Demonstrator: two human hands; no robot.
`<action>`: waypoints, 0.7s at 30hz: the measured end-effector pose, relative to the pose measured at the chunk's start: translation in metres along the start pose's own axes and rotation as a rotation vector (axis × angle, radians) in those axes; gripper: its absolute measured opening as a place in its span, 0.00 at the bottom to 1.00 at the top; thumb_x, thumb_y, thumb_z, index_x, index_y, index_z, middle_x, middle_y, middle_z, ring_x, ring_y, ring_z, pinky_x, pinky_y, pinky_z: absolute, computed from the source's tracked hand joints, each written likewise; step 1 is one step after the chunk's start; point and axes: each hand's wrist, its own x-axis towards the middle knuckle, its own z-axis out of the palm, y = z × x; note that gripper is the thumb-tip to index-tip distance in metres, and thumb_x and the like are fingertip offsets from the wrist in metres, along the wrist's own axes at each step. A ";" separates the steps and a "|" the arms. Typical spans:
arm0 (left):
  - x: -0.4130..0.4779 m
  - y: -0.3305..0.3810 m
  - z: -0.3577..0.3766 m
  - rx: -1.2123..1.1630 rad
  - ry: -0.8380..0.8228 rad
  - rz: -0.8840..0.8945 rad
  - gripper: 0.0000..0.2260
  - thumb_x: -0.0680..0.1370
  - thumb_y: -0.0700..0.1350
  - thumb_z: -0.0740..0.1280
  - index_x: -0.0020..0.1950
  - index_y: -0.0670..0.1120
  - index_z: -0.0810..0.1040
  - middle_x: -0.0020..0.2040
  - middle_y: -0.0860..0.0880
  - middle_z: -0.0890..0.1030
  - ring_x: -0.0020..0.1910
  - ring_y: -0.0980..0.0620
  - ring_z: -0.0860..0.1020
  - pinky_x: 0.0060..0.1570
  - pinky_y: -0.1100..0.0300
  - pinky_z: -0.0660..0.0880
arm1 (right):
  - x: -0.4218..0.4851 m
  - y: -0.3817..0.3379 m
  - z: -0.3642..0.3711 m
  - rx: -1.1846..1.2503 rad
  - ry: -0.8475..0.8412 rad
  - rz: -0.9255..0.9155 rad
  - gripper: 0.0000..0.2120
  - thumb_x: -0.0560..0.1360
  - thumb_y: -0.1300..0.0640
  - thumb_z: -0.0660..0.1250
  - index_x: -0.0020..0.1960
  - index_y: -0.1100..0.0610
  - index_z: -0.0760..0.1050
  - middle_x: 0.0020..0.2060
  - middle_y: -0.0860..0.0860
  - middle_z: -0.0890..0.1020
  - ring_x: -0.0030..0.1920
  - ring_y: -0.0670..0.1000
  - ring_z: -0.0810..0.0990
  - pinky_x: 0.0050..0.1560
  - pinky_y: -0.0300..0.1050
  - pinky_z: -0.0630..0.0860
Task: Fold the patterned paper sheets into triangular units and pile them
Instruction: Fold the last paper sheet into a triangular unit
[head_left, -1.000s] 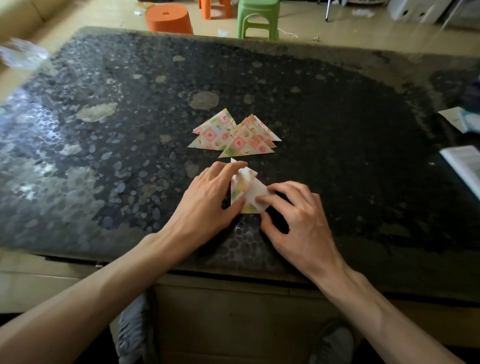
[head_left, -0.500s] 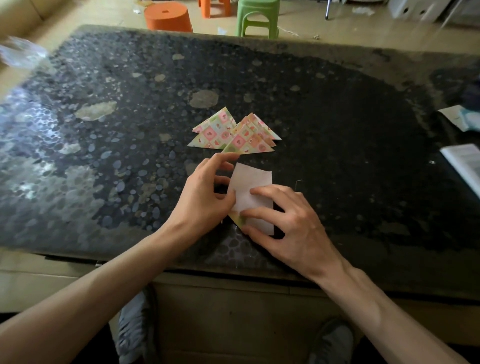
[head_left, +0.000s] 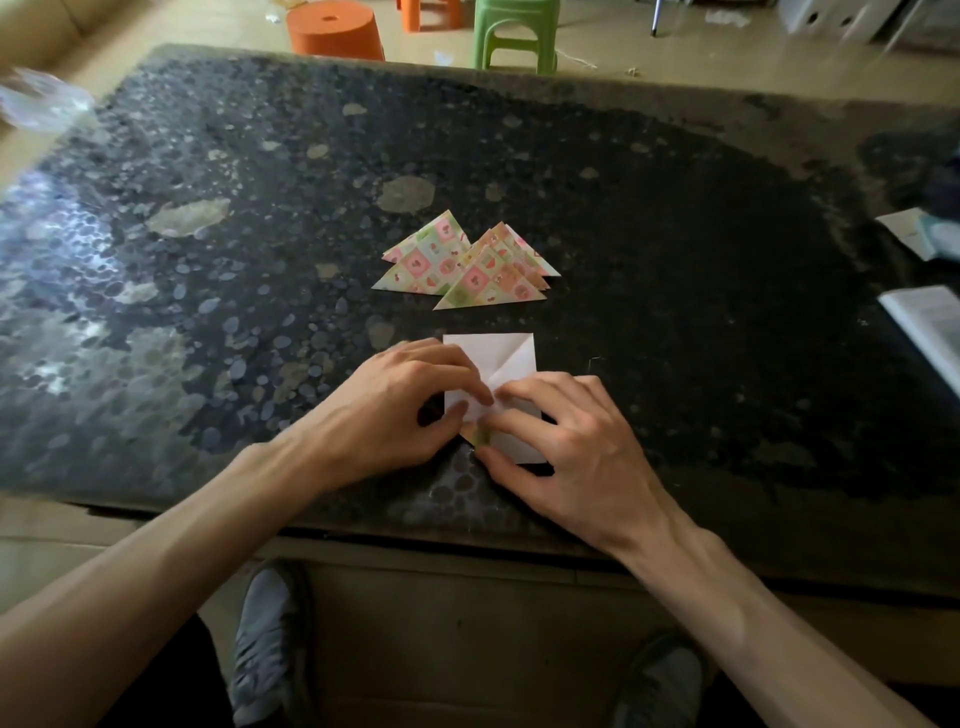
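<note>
Here, the left hand (head_left: 402, 410) sits at the left edge of the paper sheet (head_left: 501, 356), bent fingers pressing its white face flat on the bench (head_left: 675, 234). Just beyond the sheet lies the pile of folded triangles (head_left: 467, 267). At the sheet's near corner, the right hand (head_left: 569, 454) pinches a turned-up patterned flap between thumb and forefinger. Well right of the sheet rests a book (head_left: 927, 327).
</note>
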 end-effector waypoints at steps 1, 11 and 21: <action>-0.002 0.000 -0.003 -0.031 -0.023 -0.006 0.09 0.78 0.48 0.72 0.57 0.55 0.84 0.58 0.59 0.81 0.58 0.60 0.78 0.58 0.58 0.77 | 0.001 0.000 0.000 -0.010 0.013 -0.006 0.15 0.81 0.42 0.66 0.59 0.50 0.83 0.61 0.49 0.82 0.63 0.51 0.77 0.61 0.51 0.72; -0.017 0.001 -0.001 -0.045 0.036 -0.005 0.08 0.80 0.53 0.71 0.53 0.51 0.86 0.60 0.57 0.82 0.59 0.59 0.80 0.54 0.53 0.80 | 0.006 -0.002 0.000 0.133 0.089 0.039 0.13 0.83 0.45 0.67 0.54 0.52 0.85 0.54 0.44 0.84 0.58 0.45 0.80 0.59 0.49 0.72; -0.024 0.003 0.003 -0.046 0.095 -0.006 0.04 0.79 0.46 0.74 0.52 0.48 0.87 0.57 0.56 0.83 0.57 0.57 0.83 0.52 0.53 0.82 | 0.008 0.007 0.004 0.230 0.059 0.101 0.08 0.79 0.48 0.71 0.54 0.49 0.86 0.53 0.42 0.82 0.58 0.45 0.77 0.57 0.50 0.74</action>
